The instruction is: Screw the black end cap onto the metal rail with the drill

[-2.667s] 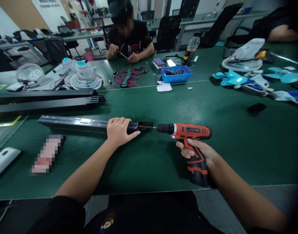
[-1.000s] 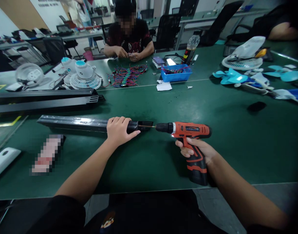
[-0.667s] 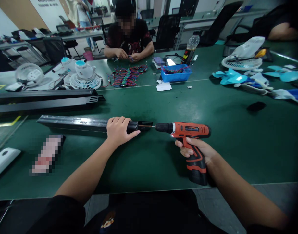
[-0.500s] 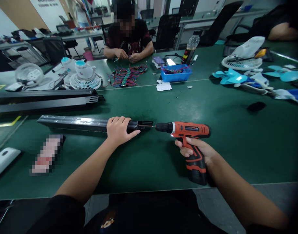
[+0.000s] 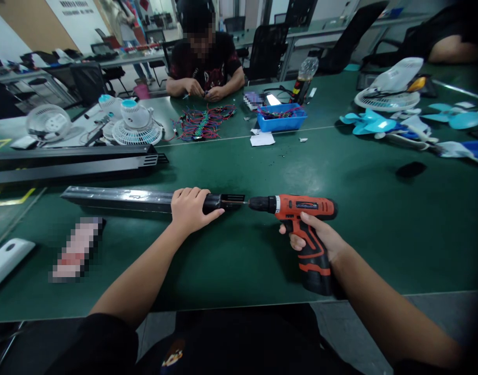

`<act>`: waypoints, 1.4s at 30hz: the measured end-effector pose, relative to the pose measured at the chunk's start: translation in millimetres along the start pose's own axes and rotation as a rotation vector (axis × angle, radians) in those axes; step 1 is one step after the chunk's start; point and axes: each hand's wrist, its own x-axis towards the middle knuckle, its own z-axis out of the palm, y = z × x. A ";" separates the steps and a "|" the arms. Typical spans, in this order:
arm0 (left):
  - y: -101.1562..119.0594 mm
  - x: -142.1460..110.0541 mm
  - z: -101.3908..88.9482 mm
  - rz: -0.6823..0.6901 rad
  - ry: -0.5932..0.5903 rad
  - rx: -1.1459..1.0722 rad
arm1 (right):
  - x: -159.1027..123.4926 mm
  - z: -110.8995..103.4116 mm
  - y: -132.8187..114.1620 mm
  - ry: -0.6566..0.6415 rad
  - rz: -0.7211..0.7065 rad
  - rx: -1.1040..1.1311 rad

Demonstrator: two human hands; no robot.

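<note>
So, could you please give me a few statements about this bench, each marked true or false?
1. The right hand grips the drill. True.
2. The left hand holds the black bar. True.
3. The drill points away from the black bar. False: the drill points toward the bar's end.
4. White paper lies near the blue tray. True.
5. The blue tray holds only screws. False: wires lie in the blue tray.

black bar (image 5: pixel 117 198) partly beneath left grip (image 5: pixel 190 209), drill handle (image 5: pixel 314 255) partly covered by right grip (image 5: pixel 325 237), bit tip (image 5: pixel 245 202) too small to tell, flat pink object (image 5: pixel 77 250) pixelated, white device (image 5: pixel 9 262) cut by left edge
</note>
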 end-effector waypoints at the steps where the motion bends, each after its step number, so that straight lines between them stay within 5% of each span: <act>1: -0.1 0.0 0.2 -0.001 0.001 -0.006 | -0.5 0.6 -0.6 0.013 -0.001 -0.006; 13: -0.7 -1.6 1.6 -0.001 -0.001 -0.024 | -1.5 8.9 -4.3 0.142 -0.037 -0.101; 23: -0.4 -1.0 0.0 0.008 0.001 -0.016 | -4.6 2.4 -2.3 -0.085 -0.041 -0.013; 42: -0.4 -1.6 -0.3 0.018 0.001 -0.021 | -1.1 3.0 -0.3 -0.120 -0.078 0.035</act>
